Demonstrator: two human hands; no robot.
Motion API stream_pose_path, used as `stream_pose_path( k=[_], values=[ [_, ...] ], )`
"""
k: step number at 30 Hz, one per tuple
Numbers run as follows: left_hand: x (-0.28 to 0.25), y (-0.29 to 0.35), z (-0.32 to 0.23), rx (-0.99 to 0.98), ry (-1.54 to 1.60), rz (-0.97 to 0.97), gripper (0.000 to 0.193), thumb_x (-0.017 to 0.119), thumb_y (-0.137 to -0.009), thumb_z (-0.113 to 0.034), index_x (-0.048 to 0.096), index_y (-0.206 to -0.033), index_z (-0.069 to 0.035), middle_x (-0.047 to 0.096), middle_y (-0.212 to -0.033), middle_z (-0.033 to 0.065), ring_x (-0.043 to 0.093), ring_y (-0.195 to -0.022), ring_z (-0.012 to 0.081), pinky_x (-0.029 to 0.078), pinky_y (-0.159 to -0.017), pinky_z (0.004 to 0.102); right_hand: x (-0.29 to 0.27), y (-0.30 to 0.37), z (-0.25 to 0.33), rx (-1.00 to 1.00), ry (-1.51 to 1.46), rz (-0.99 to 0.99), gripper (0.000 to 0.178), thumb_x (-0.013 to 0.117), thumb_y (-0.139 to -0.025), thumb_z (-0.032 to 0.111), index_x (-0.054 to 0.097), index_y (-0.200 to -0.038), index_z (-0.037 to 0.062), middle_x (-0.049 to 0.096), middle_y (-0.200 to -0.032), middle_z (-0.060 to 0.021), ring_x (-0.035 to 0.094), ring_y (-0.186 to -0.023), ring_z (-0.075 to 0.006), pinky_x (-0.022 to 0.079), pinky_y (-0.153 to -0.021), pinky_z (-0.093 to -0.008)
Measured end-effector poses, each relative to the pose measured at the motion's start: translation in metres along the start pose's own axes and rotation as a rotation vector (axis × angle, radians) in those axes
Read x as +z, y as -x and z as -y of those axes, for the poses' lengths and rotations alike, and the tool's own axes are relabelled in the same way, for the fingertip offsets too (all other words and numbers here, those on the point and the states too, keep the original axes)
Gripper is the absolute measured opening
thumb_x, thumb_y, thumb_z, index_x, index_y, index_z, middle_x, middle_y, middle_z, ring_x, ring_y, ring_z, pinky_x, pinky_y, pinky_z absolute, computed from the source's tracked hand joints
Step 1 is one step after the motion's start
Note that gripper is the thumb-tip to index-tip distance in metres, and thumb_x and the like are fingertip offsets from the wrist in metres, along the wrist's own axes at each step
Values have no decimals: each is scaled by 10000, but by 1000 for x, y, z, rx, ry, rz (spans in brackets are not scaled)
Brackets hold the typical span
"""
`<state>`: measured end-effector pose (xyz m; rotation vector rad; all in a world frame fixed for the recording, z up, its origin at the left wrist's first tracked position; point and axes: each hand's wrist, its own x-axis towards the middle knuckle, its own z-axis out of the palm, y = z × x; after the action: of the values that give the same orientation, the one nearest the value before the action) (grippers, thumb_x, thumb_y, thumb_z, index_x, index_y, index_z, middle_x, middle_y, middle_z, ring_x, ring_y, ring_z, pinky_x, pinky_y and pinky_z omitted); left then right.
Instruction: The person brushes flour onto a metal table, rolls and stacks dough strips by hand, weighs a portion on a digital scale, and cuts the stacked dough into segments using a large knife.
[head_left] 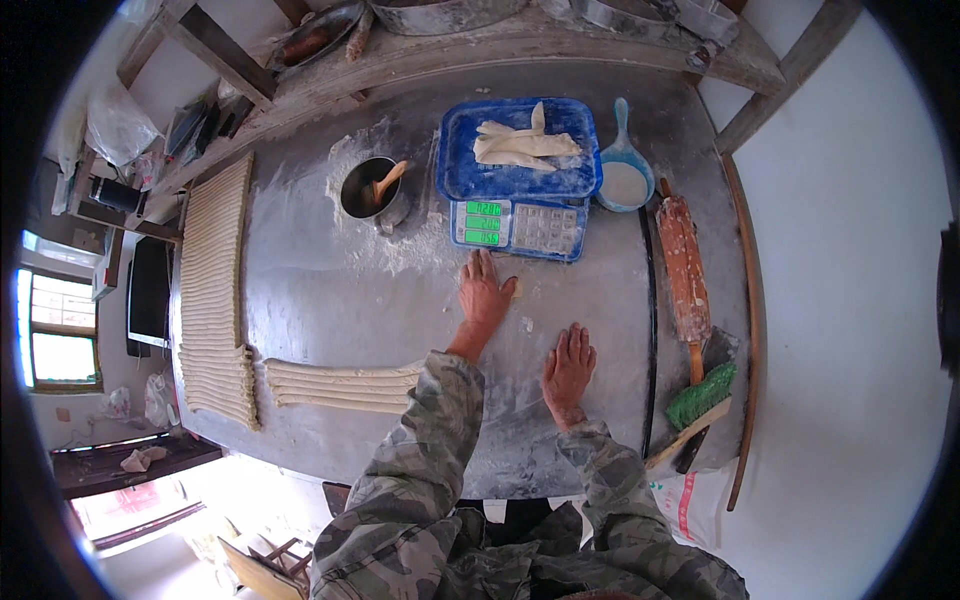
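My left hand [487,296] lies palm down on the grey table, fingers stretched out just below the digital scale. A small pale piece, perhaps dough [517,288], shows at its right side. Flat on the table farther right and nearer me is my right hand [569,374], fingers extended and holding nothing visible. The blue scale [545,230] has a lit green display and bears a blue tray [460,180] with several strips of dough [525,146]. Long dough ropes [340,386] lie side by side to the left of my left forearm, which hides their right end.
A dark pot [358,180] with a wooden-handled tool stands amid scattered flour. Right of the scale are a blue dipper [622,160] containing flour, a rolling pin [684,270] and a green brush [702,396]. Dough ropes [215,290] line the left edge. A wooden shelf [480,52] spans the back.
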<state>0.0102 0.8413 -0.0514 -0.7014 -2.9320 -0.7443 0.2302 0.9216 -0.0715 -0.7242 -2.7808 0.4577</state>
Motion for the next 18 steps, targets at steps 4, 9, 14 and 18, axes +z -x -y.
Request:
stream_pose_path(
  k=[4,9,14,18],
  values=[
    [-7,-17,-4,-17,68,57,869,780,-793,-427,445,-1421,73,478,-1455,240,478,-1268,433,441,-1045,479,1,1,0,1,20,9,513,495,-983,254,481,-1428,-1,342,-1594,-193,291,-1478,-396,247,-1162,-554],
    [-8,-13,-4,127,-7,115,882,818,-757,-433,473,-1420,34,498,-1441,195,502,-1245,391,469,-1011,463,3,0,0,-4,10,-3,501,497,-985,256,491,-1415,0,345,-1596,-186,293,-1479,-392,250,-1157,-553],
    [-3,11,-16,303,2,271,752,826,-743,-284,514,-1371,-11,515,-1395,149,538,-1194,364,538,-901,460,4,0,-1,7,-14,-18,499,492,-987,258,489,-1416,3,351,-1595,-180,300,-1477,-386,252,-1155,-552],
    [3,16,-9,340,45,236,578,767,-780,-202,554,-1293,-44,523,-1323,141,568,-1154,361,566,-839,469,4,-1,0,9,2,-17,501,488,-988,254,482,-1424,9,354,-1594,-180,305,-1475,-387,254,-1154,-551]
  ],
)
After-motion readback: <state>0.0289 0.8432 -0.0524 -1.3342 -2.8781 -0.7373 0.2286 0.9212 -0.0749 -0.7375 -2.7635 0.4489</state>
